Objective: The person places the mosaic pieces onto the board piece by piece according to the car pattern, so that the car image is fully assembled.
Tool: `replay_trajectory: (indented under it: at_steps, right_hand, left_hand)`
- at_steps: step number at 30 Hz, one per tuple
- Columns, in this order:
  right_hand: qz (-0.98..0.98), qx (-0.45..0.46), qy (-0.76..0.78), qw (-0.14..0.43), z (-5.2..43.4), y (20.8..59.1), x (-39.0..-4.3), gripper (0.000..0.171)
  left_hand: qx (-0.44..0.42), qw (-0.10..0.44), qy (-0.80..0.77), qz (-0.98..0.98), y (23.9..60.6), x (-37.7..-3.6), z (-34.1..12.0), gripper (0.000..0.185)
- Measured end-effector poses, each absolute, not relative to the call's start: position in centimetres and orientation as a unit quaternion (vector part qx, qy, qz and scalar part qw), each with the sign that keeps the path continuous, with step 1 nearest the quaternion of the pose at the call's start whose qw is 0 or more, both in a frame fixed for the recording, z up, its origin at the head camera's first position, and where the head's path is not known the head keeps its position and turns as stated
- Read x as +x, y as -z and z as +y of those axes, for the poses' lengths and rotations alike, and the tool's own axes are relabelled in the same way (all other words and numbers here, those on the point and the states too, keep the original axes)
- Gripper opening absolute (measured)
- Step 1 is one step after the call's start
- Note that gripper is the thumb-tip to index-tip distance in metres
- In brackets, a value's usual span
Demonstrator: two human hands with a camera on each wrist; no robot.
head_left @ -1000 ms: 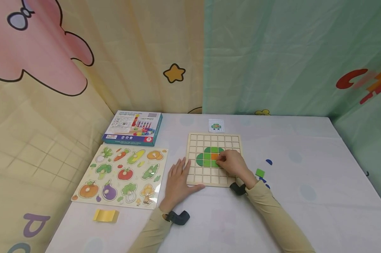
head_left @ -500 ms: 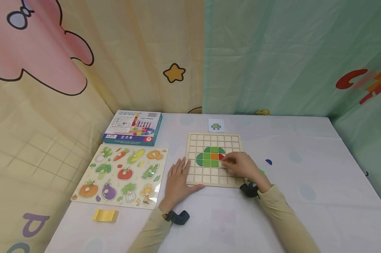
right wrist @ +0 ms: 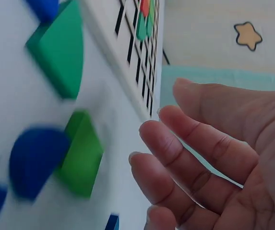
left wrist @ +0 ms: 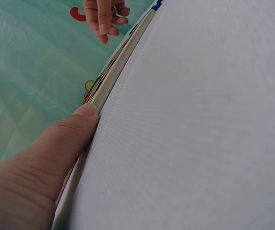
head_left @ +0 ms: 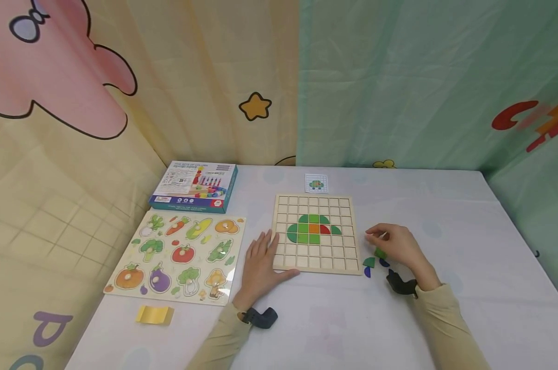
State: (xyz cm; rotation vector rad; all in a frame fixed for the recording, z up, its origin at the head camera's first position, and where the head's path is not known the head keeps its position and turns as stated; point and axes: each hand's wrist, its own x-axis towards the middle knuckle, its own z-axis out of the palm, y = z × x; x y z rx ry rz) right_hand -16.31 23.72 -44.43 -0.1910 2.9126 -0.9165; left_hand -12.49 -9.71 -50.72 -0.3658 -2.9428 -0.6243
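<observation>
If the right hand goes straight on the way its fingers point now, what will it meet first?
Probably the right edge of the wooden grid board: the right hand points left toward it. Depth is unclear.

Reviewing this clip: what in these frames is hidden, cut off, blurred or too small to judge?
- Pattern card: head view, too small to read its design.
- Box: head view, print too small.
- Loose pieces: right wrist view, motion-blurred; in the head view the right hand covers some.
- Grid board: left wrist view, seen edge-on only, partly behind the left hand.
</observation>
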Motion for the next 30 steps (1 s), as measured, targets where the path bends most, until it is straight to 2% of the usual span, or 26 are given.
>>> replay_trajectory:
  at_steps: [16, 24, 30]
  right_hand:
    - [0.957, -0.021, 0.276, 0.089, 26.8, 45.4, -15.2, 0.034]
    - [0.958, -0.008, 0.276, 0.081, 26.5, 45.7, -15.3, 0.027]
    - [0.959, 0.002, 0.274, 0.070, 25.7, 45.5, -15.3, 0.028]
  left_hand:
    - [-0.119, 0.055, 0.204, -0.970, 50.8, -12.5, -9.7, 0.106]
    - [-0.118, 0.053, 0.209, -0.969, 50.7, -12.5, -9.7, 0.105]
    - [-0.119, 0.054, 0.208, -0.969, 50.6, -12.4, -9.7, 0.105]
